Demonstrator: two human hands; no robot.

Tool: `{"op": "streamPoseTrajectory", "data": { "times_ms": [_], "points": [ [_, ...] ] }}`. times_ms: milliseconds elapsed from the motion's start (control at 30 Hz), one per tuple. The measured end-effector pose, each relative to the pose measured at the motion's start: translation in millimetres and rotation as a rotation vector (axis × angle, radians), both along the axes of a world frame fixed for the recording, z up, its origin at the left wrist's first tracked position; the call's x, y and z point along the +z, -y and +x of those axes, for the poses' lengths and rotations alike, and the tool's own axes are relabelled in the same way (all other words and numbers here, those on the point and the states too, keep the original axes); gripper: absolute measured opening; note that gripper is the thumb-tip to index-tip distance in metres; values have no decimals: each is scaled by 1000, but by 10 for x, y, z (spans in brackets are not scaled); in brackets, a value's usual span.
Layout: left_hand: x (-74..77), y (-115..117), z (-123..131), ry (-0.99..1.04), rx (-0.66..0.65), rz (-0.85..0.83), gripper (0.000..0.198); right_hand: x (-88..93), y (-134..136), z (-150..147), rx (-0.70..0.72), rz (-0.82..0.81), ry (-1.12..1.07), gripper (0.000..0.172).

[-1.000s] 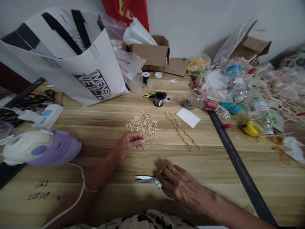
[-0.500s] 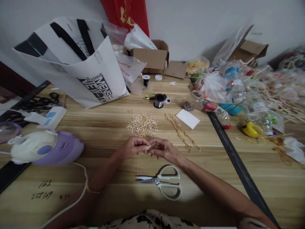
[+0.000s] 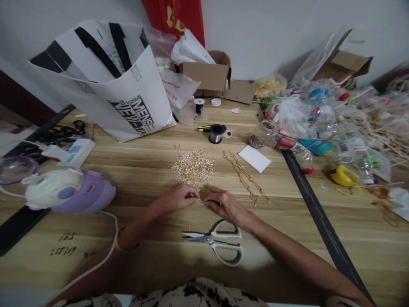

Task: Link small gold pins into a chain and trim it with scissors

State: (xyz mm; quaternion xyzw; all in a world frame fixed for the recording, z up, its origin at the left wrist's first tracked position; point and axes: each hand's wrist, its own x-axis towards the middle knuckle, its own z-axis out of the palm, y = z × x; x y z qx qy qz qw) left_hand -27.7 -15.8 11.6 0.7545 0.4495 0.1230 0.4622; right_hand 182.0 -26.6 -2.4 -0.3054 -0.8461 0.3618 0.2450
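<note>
My left hand (image 3: 182, 197) and my right hand (image 3: 225, 204) face each other just below a pile of small gold and silver beads (image 3: 192, 167). Both pinch a tiny shiny piece (image 3: 201, 201), one end each; its exact shape is too small to make out. Below them lie scissors (image 3: 209, 238) with pale handles, blades slightly apart and pointing left. A gold beaded chain (image 3: 244, 175) is stretched in a loop to the right of the pile, next to a white card (image 3: 254, 158).
A wire spool (image 3: 216, 134) and cutter stand behind the pile. At left are a purple-and-white device (image 3: 76, 190), its white cable, a power strip (image 3: 76, 152) and a big white bag (image 3: 128, 102). Plastic bottles and bags crowd the right; a cardboard box (image 3: 206, 76) is at the back.
My fingertips have moved slightly apart, and the tiny piece now shows between them. The whole view has shifted a little.
</note>
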Motion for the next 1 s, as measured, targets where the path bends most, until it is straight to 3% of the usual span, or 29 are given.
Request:
{"op": "streamPoseTrajectory", "data": {
  "times_ms": [200,400,600,1000],
  "points": [
    [-50,23,-125,12,21,23,14,-67,76,-6,-41,43,92,9],
    [-28,101,-227,-167,9,115,16,-113,137,-24,13,171,193,15],
    [-44,176,-320,-154,85,101,13,-145,177,-28,9,297,347,21],
    [-46,205,-455,-104,125,95,15,-110,182,-23,31,261,347,24]
  ]
}}
